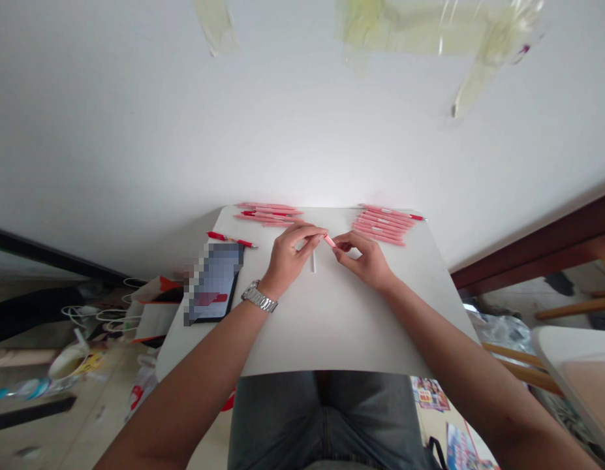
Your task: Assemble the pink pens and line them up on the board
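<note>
Between my two hands, over the middle of the white table [331, 326], is a short pink pen barrel [329, 241]. My left hand [293, 253], with a metal watch at the wrist, pinches its far end. The fingertips of my right hand [365, 258] close on its near end. A thin white stick [314, 262], perhaps a pen refill, lies beside my left fingers; its upper part is hidden. Beyond my left hand lies a loose group of pink pens [270, 209], partly covered by the fingers. Past my right hand rests a neat row of pink pens [383, 225].
A red pen [232, 239] lies at the table's left, just above a phone or tablet [215, 284]. The white wall [302, 130] meets the table's back edge. Bags, cables and a cup [68, 361] are on the floor at left; a wooden chair stands at right.
</note>
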Demonstrator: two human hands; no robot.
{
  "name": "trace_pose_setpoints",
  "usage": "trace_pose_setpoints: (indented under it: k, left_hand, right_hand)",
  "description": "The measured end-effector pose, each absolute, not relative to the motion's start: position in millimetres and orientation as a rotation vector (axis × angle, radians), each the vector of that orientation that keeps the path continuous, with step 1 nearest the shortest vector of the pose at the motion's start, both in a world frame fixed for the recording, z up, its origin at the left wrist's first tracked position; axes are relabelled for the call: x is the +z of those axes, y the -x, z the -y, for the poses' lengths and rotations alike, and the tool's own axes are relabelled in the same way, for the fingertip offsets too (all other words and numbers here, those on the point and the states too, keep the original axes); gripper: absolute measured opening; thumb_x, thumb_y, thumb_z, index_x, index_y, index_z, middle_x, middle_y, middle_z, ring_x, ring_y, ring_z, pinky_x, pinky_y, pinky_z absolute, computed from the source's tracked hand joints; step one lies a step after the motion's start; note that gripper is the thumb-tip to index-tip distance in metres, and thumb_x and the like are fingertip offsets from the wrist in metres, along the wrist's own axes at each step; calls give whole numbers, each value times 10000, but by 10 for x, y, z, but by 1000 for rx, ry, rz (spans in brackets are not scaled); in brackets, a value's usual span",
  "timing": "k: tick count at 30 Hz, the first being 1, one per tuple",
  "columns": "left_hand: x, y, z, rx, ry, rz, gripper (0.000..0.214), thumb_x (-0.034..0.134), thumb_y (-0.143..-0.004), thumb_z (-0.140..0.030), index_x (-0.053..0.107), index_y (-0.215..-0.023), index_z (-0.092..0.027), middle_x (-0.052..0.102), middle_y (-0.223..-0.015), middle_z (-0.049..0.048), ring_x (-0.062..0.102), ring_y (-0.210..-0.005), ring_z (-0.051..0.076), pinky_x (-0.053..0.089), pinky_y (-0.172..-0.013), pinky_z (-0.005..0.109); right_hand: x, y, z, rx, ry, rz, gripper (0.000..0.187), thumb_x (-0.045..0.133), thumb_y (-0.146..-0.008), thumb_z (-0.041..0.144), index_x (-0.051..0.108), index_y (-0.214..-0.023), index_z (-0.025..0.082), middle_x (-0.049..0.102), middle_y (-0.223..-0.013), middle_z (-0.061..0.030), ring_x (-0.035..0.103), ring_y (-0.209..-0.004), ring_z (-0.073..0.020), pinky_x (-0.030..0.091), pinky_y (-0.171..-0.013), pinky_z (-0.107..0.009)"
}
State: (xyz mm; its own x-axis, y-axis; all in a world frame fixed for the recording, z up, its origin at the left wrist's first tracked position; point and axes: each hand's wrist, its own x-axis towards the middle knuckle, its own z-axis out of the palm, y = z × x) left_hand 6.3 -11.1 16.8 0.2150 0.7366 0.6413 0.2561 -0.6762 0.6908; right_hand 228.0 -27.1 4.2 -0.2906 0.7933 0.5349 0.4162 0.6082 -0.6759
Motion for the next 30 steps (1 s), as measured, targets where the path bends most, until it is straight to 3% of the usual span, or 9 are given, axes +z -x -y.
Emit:
trace_pose_setpoints:
  k: [19, 30]
  left_hand:
    - [200, -82, 133, 1469, -2045, -953, 210, 642, -1044, -344, 784, -1131, -216, 755, -1105, 89, 697, -1103, 195, 609, -932, 316]
    - [173, -72, 124, 1443, -2049, -986, 211, 624, -1051, -341, 772, -1130, -213, 743, -1132, 88, 706, -1074, 184, 614, -898, 294]
  right_hand:
    - [-52, -2295, 196, 809, 986, 1657, 290, 665, -1010, 503, 650, -1084, 223, 717, -878, -31, 719, -802, -180, 585, -798, -356]
    - [-27, -2310, 189, 639, 1129, 1702, 232, 688, -970, 461, 654, -1007, 234, 744, -933, -36, 713, -868, -189, 568, -795, -347]
